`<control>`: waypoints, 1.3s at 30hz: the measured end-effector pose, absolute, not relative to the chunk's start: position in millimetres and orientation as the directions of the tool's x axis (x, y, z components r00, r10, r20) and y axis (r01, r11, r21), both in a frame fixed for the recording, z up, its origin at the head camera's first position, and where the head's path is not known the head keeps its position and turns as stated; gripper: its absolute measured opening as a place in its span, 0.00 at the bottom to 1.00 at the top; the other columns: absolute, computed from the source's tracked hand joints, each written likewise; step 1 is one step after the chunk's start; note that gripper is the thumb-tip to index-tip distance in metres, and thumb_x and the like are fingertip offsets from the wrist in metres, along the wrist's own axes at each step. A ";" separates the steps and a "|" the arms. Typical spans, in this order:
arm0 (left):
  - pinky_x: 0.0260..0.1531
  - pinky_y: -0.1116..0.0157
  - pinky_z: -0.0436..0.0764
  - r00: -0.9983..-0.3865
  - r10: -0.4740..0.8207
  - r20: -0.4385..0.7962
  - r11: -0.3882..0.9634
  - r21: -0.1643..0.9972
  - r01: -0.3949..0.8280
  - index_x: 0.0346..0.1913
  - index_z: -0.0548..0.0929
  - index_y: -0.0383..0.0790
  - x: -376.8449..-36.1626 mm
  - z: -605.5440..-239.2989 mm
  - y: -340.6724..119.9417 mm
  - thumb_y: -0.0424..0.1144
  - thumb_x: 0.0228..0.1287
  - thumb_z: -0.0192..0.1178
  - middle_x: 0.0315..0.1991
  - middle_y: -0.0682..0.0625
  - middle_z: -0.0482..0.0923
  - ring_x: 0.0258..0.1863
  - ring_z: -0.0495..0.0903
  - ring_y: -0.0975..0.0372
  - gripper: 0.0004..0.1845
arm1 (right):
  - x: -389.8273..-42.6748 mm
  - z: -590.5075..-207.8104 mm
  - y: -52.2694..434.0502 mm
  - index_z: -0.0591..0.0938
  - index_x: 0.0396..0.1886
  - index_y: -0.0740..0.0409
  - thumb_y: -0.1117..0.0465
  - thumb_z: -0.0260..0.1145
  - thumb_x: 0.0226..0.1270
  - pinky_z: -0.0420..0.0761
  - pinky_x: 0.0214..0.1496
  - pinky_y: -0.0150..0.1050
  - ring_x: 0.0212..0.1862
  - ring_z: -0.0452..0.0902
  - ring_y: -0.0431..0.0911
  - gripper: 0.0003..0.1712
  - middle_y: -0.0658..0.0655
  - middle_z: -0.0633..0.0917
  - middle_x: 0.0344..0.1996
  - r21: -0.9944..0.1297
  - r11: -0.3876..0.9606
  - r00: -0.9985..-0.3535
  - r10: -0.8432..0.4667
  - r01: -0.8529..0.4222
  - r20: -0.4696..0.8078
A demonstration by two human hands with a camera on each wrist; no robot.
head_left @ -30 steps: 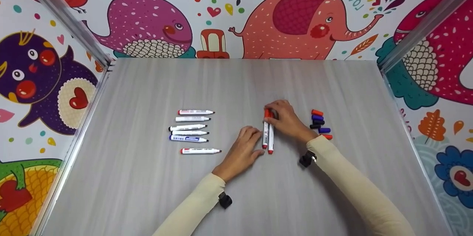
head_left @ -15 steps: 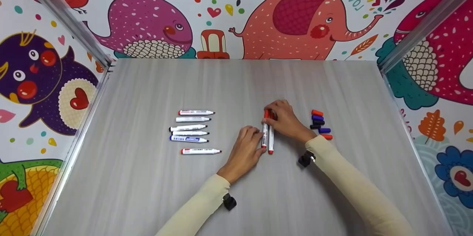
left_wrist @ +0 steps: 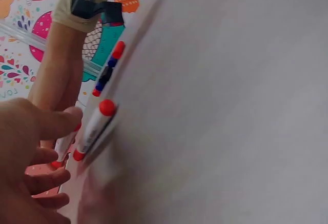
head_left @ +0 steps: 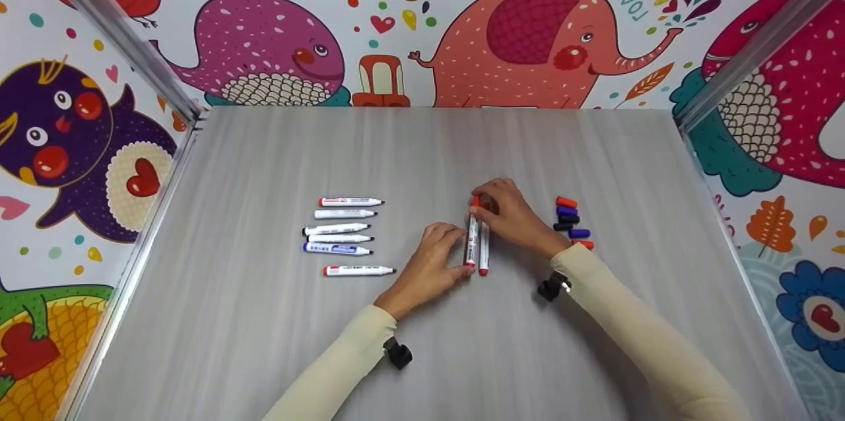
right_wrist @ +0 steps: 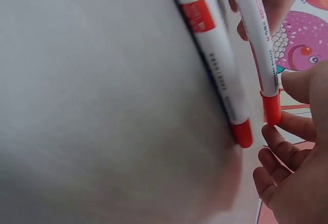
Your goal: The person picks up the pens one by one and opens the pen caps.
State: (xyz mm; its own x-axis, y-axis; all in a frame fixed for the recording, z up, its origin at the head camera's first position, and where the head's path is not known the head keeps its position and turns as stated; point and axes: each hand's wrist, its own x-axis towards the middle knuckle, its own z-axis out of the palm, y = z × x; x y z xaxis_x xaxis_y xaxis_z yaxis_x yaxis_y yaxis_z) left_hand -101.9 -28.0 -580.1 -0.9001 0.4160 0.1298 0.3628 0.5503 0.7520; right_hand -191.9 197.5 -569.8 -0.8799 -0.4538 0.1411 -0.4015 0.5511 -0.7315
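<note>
Two white markers with red caps stand out mid-table. My right hand (head_left: 513,213) pinches the capped end of the nearer-left marker (head_left: 472,243) between thumb and fingertips. In the right wrist view, its red cap (right_wrist: 271,110) sits against the index finger. My left hand (head_left: 429,264) is beside that marker, fingers loosely bent and thumb touching its red lower end. The second capped marker (head_left: 484,256) lies close on the right; the left wrist view shows this marker (left_wrist: 92,130) apart from both hands. My right hand hides its upper end in the head view.
To the left, several uncapped markers (head_left: 340,249) lie in a column, tips to the right. Loose red, blue and black caps (head_left: 568,218) lie beyond my right wrist on the grey table (head_left: 422,150). A printed wall (head_left: 409,32) stands behind.
The gripped marker's lower end has shifted slightly left and toward me. My left thumb has come from just beside the marker to touch its end. My right hand has barely moved.
</note>
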 end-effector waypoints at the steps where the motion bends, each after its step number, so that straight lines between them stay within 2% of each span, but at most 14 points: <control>1: 0.74 0.53 0.74 -0.901 0.420 0.108 0.527 0.780 0.339 0.73 0.80 0.33 -102.4 -577.4 -29.8 0.38 0.65 0.81 0.68 0.45 0.78 0.71 0.70 0.53 0.36 | -190.4 -567.5 198.0 0.84 0.63 0.65 0.57 0.72 0.81 0.76 0.64 0.54 0.61 0.73 0.56 0.20 0.60 0.84 0.57 -0.746 0.536 -0.879 -0.456 -0.395 0.137; 5: 0.74 0.52 0.74 -0.896 0.442 0.024 0.454 0.856 0.247 0.78 0.76 0.36 -103.3 -567.9 -37.6 0.38 0.64 0.82 0.73 0.44 0.76 0.72 0.71 0.53 0.41 | -184.8 -557.1 199.3 0.83 0.65 0.66 0.58 0.71 0.81 0.79 0.71 0.61 0.65 0.78 0.59 0.22 0.61 0.84 0.60 -0.805 0.467 -0.876 -0.465 -0.365 0.128; 10: 0.76 0.50 0.72 -0.873 0.487 -0.029 0.378 0.908 0.180 0.82 0.72 0.39 -103.9 -561.5 -46.1 0.41 0.64 0.82 0.76 0.46 0.75 0.75 0.73 0.52 0.46 | -178.1 -544.5 199.8 0.84 0.63 0.66 0.59 0.72 0.81 0.82 0.67 0.62 0.62 0.82 0.60 0.20 0.63 0.87 0.58 -0.819 0.433 -0.872 -0.464 -0.375 0.153; 15: 0.78 0.50 0.70 -0.816 0.574 -0.072 0.162 0.986 0.027 0.85 0.65 0.34 -106.0 -558.6 -52.2 0.35 0.65 0.80 0.78 0.40 0.73 0.79 0.71 0.47 0.49 | -171.6 -535.1 201.2 0.86 0.63 0.64 0.58 0.71 0.82 0.83 0.65 0.58 0.58 0.84 0.53 0.18 0.60 0.89 0.56 -0.840 0.425 -0.877 -0.466 -0.338 0.118; 17: 0.77 0.51 0.72 -0.784 0.615 -0.081 0.062 0.997 -0.053 0.85 0.62 0.31 -106.9 -557.6 -53.5 0.31 0.65 0.78 0.79 0.36 0.70 0.80 0.69 0.45 0.50 | -168.8 -532.6 202.1 0.86 0.64 0.63 0.56 0.71 0.82 0.83 0.64 0.56 0.56 0.84 0.51 0.19 0.56 0.90 0.55 -0.855 0.415 -0.879 -0.467 -0.310 0.091; 20: 0.76 0.49 0.73 -0.745 0.663 -0.078 -0.017 0.993 -0.119 0.86 0.59 0.28 -107.5 -556.1 -55.7 0.29 0.67 0.75 0.81 0.34 0.68 0.80 0.68 0.44 0.50 | -165.2 -530.5 202.6 0.86 0.63 0.61 0.55 0.71 0.82 0.82 0.63 0.55 0.56 0.84 0.50 0.19 0.53 0.90 0.53 -0.872 0.407 -0.884 -0.464 -0.273 0.060; 24: 0.77 0.47 0.72 -0.712 0.698 -0.070 -0.028 0.992 -0.125 0.86 0.59 0.27 -107.5 -557.0 -57.8 0.30 0.72 0.69 0.81 0.35 0.68 0.80 0.69 0.46 0.45 | -161.6 -530.9 202.9 0.86 0.59 0.58 0.59 0.73 0.80 0.82 0.62 0.56 0.55 0.84 0.50 0.14 0.55 0.89 0.52 -0.884 0.396 -0.895 -0.443 -0.248 0.052; 29: 0.74 0.52 0.73 -0.740 0.669 -0.070 -0.012 0.994 -0.106 0.83 0.65 0.28 -108.9 -558.2 -58.2 0.31 0.73 0.66 0.75 0.32 0.74 0.74 0.75 0.46 0.39 | -158.6 -531.6 203.2 0.86 0.58 0.60 0.62 0.74 0.78 0.82 0.61 0.54 0.53 0.85 0.51 0.14 0.63 0.90 0.52 -0.871 0.405 -0.897 -0.433 -0.280 0.087; 32: 0.66 0.59 0.78 -0.770 0.634 -0.074 0.031 0.997 -0.070 0.81 0.70 0.28 -110.6 -556.7 -58.2 0.30 0.74 0.66 0.71 0.29 0.77 0.69 0.79 0.46 0.35 | -157.0 -531.5 204.0 0.86 0.59 0.61 0.63 0.75 0.77 0.83 0.60 0.51 0.52 0.85 0.50 0.16 0.65 0.90 0.52 -0.863 0.413 -0.895 -0.435 -0.292 0.096; 36: 0.53 0.65 0.83 -0.800 0.593 -0.088 0.094 0.995 -0.040 0.75 0.77 0.28 -114.1 -553.3 -58.2 0.29 0.75 0.65 0.64 0.28 0.82 0.58 0.85 0.50 0.28 | -154.5 -531.7 205.5 0.87 0.58 0.62 0.64 0.77 0.75 0.85 0.58 0.47 0.50 0.85 0.49 0.16 0.63 0.91 0.49 -0.848 0.425 -0.888 -0.447 -0.318 0.108; 39: 0.49 0.67 0.84 -0.820 0.567 -0.083 0.139 0.990 -0.004 0.71 0.81 0.27 -117.3 -549.3 -57.9 0.28 0.75 0.65 0.60 0.29 0.84 0.52 0.86 0.55 0.24 | -152.0 -532.6 206.9 0.88 0.57 0.63 0.63 0.77 0.74 0.86 0.55 0.46 0.48 0.86 0.49 0.16 0.61 0.91 0.47 -0.821 0.433 -0.870 -0.472 -0.371 0.144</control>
State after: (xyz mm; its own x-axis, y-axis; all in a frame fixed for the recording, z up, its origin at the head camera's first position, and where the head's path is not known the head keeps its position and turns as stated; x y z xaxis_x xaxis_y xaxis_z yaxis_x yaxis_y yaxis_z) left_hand -117.3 -57.9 -549.3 -0.8198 0.5667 -0.0827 -0.0039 0.1390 0.9903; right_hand -152.0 206.9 -532.6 -0.8696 -0.4722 0.1443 -0.3714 0.4328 -0.8214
